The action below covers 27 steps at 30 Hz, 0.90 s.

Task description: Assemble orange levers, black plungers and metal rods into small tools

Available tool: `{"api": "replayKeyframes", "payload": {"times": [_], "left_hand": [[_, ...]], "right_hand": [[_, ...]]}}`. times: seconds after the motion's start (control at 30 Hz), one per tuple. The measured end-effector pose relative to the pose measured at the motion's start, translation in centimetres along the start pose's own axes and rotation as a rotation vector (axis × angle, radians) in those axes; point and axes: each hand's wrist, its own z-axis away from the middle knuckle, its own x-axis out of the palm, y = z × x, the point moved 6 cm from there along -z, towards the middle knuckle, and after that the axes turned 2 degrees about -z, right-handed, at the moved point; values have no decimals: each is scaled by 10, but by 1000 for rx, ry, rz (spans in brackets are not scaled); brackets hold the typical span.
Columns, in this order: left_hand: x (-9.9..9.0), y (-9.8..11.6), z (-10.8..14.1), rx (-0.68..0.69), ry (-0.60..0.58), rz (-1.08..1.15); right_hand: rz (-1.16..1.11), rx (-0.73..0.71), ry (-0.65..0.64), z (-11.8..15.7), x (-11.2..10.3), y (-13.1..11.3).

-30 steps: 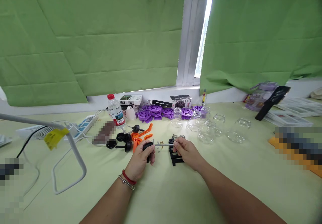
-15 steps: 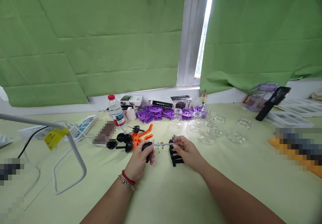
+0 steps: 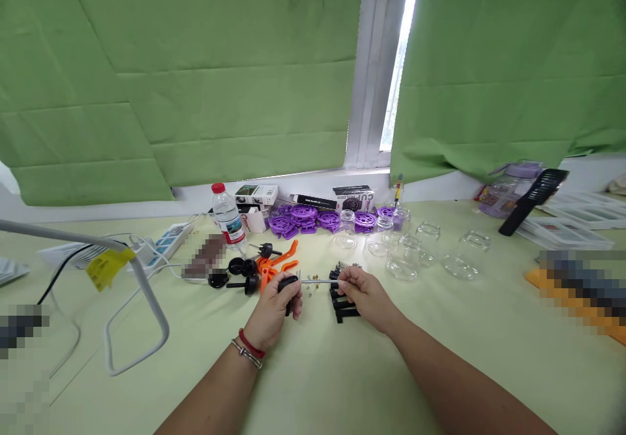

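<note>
My left hand (image 3: 274, 308) is closed around a black rounded part (image 3: 287, 283). From it a thin metal rod (image 3: 317, 282) runs level to the right. At the rod's far end, the fingertips of my right hand (image 3: 364, 295) are pinched together; whether they also hold something small is hidden. Beneath the rod lie several tiny brass and silver pieces (image 3: 313, 285). Black bar-shaped parts (image 3: 345, 312) lie in a row under my right hand, with small springs (image 3: 342, 267) behind them. Orange handles (image 3: 288, 255) and black round parts with rods (image 3: 250, 284) sit beyond my left hand.
Purple openwork discs (image 3: 300, 216) are piled at the back beside boxes (image 3: 257, 194) and a water bottle (image 3: 227, 216). Several clear glass jars (image 3: 403, 259) stand to the right. A grey bent tube (image 3: 163, 327) crosses the left side. A black brush (image 3: 533, 200) leans on a purple-lidded jug (image 3: 506, 190).
Both hands keep almost the same pose on the rod and black part. The whole view has shifted very slightly.
</note>
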Motion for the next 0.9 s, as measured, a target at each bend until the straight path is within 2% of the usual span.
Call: {"api": "replayKeyframes", "payload": {"times": [0.9], "left_hand": [[1,-1,0,-2,-6,-11]], "right_hand": [[36,32,-3,0,-1,1]]}}
